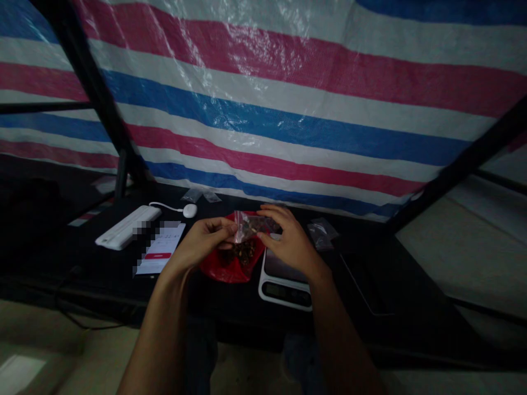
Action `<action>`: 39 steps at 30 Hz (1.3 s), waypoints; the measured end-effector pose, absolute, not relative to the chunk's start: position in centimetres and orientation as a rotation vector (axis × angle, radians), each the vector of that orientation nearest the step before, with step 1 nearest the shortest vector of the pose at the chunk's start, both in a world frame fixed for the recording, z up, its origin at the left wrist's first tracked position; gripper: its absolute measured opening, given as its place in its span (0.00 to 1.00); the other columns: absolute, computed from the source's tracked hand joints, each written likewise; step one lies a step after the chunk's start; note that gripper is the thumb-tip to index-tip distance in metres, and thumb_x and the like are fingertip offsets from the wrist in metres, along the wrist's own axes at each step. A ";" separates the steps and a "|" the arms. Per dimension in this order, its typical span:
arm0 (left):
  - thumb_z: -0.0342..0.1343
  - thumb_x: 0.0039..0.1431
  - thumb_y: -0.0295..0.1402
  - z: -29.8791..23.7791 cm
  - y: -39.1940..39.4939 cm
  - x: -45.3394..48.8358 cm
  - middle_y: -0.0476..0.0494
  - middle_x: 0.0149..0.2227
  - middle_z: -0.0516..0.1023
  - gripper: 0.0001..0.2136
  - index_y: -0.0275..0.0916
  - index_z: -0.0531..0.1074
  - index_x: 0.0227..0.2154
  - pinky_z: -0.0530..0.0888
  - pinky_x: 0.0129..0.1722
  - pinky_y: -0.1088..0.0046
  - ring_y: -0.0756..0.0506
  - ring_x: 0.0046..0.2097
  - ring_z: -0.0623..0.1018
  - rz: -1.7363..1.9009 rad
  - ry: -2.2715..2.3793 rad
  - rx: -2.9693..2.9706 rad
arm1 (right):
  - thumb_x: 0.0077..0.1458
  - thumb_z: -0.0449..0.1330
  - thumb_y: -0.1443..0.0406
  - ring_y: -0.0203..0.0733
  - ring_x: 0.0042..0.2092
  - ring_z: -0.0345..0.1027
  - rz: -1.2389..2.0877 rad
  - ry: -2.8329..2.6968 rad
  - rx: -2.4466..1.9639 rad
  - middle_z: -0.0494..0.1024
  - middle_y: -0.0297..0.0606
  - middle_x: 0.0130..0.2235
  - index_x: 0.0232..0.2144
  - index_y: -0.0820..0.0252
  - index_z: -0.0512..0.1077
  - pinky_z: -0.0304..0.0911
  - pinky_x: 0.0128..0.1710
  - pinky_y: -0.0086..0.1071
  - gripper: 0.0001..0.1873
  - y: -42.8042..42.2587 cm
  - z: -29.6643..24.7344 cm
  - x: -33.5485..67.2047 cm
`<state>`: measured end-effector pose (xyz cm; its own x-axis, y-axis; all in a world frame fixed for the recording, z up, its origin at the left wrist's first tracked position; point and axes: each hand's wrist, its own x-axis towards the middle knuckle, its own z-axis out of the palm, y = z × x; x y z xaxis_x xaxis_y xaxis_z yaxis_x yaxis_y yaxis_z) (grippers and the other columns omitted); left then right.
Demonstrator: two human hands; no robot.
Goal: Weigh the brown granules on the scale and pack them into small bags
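A small clear zip bag [250, 226], partly filled with dark dried pieces, is held tilted at centre frame, just above a crumpled red plastic bag [224, 269]. The red bag lies open, a heap of dark brown dried pieces [245, 253] showing inside.

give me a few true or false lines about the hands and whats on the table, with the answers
The left hand and right hand both hold a small clear plastic bag: true.
The red plastic bag sits on top of the digital scale: false, it lies to the left of the scale.
Dark brown pieces lie in the red plastic bag: true.
The smartphone lies right of the scale: false, it lies left of the red plastic bag.
A striped tarp hangs behind the black table: true.
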<state>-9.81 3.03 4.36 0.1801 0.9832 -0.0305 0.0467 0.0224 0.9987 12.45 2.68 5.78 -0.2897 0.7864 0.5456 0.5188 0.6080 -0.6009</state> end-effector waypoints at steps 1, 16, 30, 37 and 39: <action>0.70 0.46 0.49 4.4 2.9 -9.9 0.45 0.31 0.82 0.18 0.38 0.79 0.30 0.79 0.34 0.70 0.46 0.33 0.81 1.025 1.117 1.274 | 0.52 0.67 0.71 0.49 0.58 0.67 0.392 -1.975 -1.044 0.75 0.42 0.54 0.48 0.53 0.75 0.61 0.60 0.48 0.20 2.4 6.0 12.3; 0.67 0.52 0.43 5.9 1.5 -9.3 0.43 0.31 0.84 0.12 0.38 0.81 0.30 0.78 0.33 0.72 0.44 0.35 0.83 0.871 1.024 1.401 | 0.63 0.53 0.67 0.33 0.27 0.59 0.791 -2.053 -0.991 0.67 0.28 0.25 0.25 0.58 0.64 0.51 0.28 0.28 0.13 1.1 5.7 10.0; 0.55 0.55 0.35 7.0 0.9 -7.7 0.50 0.25 0.77 0.06 0.39 0.70 0.25 0.69 0.30 0.72 0.46 0.29 0.76 0.945 1.456 1.822 | 0.51 0.56 0.68 0.31 0.23 0.51 0.451 -1.892 -1.260 0.60 0.27 0.18 0.16 0.58 0.60 0.43 0.26 0.30 0.15 1.7 5.4 10.7; 0.64 0.54 0.38 5.7 1.5 -8.9 0.39 0.56 0.74 0.24 0.38 0.69 0.53 0.70 0.59 0.62 0.39 0.58 0.74 1.142 1.148 2.150 | 0.52 0.52 0.66 0.33 0.24 0.55 0.663 -1.819 -1.155 0.63 0.29 0.20 0.17 0.58 0.62 0.47 0.26 0.29 0.13 1.7 5.5 10.6; 0.68 0.50 0.40 5.1 1.8 -9.1 0.38 0.62 0.70 0.35 0.39 0.65 0.60 0.67 0.63 0.61 0.39 0.61 0.71 1.111 1.068 2.160 | 0.52 0.51 0.66 0.34 0.25 0.56 0.749 -1.831 -1.103 0.62 0.29 0.20 0.17 0.58 0.61 0.48 0.26 0.29 0.13 1.7 5.4 10.5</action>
<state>-9.06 1.84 5.13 0.3647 0.8133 0.4533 0.4207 -0.5783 0.6990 10.45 1.69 5.43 -0.2509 0.8996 0.3574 0.3911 0.4319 -0.8127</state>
